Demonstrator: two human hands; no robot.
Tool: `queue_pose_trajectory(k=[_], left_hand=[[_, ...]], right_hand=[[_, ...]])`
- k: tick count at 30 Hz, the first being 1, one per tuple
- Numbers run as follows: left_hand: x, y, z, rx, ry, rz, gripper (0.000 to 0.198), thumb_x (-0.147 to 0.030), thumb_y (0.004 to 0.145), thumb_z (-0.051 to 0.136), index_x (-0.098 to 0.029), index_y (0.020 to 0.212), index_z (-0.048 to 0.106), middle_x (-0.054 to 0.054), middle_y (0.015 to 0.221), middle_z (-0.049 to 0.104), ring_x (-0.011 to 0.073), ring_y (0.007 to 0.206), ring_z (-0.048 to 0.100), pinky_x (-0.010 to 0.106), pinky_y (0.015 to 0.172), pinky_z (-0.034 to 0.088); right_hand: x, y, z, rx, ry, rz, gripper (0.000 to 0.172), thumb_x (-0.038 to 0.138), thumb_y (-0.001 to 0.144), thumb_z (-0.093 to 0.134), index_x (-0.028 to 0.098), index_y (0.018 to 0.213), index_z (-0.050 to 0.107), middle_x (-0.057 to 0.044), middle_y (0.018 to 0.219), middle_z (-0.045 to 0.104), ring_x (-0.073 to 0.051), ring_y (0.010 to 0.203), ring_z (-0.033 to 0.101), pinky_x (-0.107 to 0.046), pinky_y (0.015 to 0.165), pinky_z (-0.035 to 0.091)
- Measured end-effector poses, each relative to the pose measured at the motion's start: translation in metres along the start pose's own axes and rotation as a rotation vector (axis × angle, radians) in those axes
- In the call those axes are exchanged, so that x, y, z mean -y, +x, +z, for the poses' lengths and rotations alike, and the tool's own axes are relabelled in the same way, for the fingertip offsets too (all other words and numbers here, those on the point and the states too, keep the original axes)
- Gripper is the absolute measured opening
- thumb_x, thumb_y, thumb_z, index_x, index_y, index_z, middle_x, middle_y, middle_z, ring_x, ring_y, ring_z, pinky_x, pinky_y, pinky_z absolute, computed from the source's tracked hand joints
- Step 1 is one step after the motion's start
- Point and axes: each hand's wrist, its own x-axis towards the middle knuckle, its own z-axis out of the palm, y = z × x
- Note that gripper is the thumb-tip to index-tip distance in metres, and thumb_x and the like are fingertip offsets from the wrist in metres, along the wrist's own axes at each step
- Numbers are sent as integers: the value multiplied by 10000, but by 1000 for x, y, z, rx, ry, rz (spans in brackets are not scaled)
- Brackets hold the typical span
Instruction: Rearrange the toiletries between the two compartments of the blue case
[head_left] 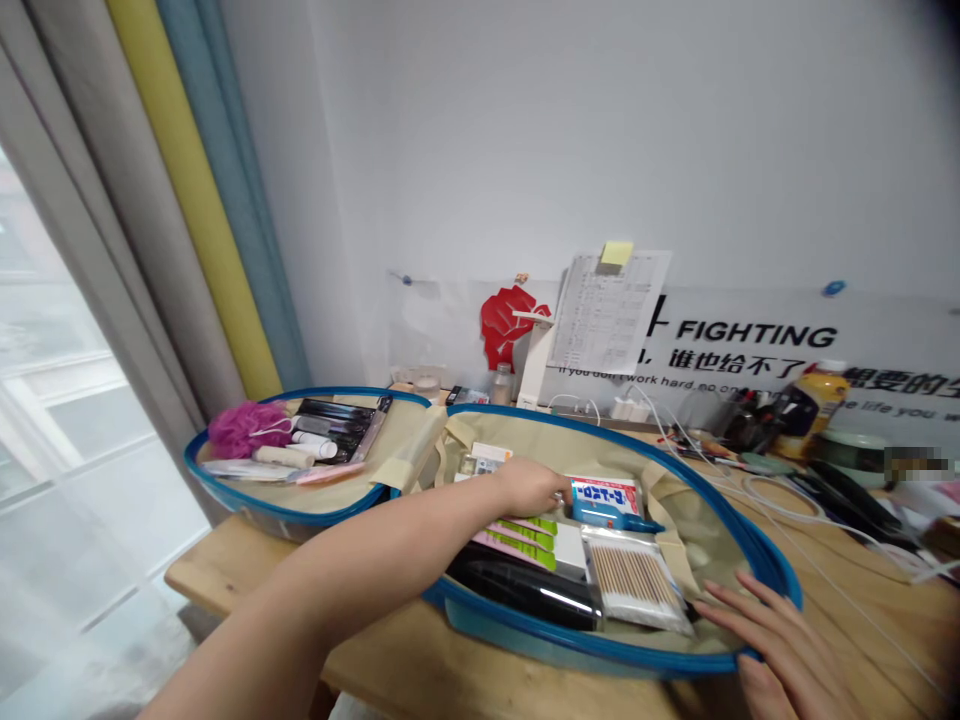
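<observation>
A blue-rimmed case with beige lining (731,535) lies unfolded in two halves. My left hand (532,487) reaches into its right half, fingers curled together at the left edge of a blue-and-white packet (607,490); whether they grip it is hidden. Below that packet is a clear bag of cotton swabs (630,575). Green-and-pink packets (525,542) and a glossy black object (525,590) lie under my left forearm. My right hand (787,640) rests at the case's right front rim, fingers spread and holding nothing visible.
A purple bath puff (251,430), white tubes (315,445) and black-wrapped items fill the left half. The case stands on a wooden desk (405,660). White cables (780,495), a yellow bottle (814,410) and clutter lie to the right. A wall with a poster stands behind.
</observation>
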Motion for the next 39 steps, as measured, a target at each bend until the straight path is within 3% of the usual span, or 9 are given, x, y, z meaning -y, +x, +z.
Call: queue_pose_trajectory(k=[9,28,31,34,36,39], left_hand=[[0,-1,-4,77,83,75,250,-347,867,565,-353,1103,649,-38,1122,693,168,1024,631,227,718,427],[9,2,1,32,-53,56,180,-361,827,598,-328,974,696,-30,1062,703,184,1000,613,235,728,410],[13,5,-3,-102,-417,-9,219,-388,806,601,-268,971,681,2,962,692,182,935,593,239,735,411],[19,9,-10,-219,-844,-109,304,-333,908,372,-195,1015,621,10,780,626,130,710,546,229,646,416],[23,9,-15,-207,-937,-135,391,-269,933,208,-170,1082,557,0,738,586,99,564,475,216,561,404],[24,7,-19,-172,-1066,-152,337,-248,936,220,-151,1101,498,1,779,577,63,505,454,197,532,414]], right_hand=[[2,2,-1,17,-32,-41,253,242,905,364,216,1032,582,-85,1048,631,-250,1155,507,-387,885,390],[3,1,-3,4,-27,4,243,273,881,407,250,1008,613,-57,1032,667,-250,1113,557,-390,855,436],[4,3,-2,8,-34,-11,243,253,885,395,241,1016,599,-63,1041,657,-244,1123,544,-385,864,423],[4,3,-2,21,-48,-30,244,249,892,387,233,1025,591,-67,1051,647,-239,1130,532,-380,868,416],[4,4,-2,15,-52,-32,245,253,898,379,232,1020,590,-66,1048,648,-235,1129,532,-373,870,416],[5,5,-2,8,-49,-26,243,265,898,382,238,1012,595,-57,1034,658,-230,1128,540,-363,864,423]])
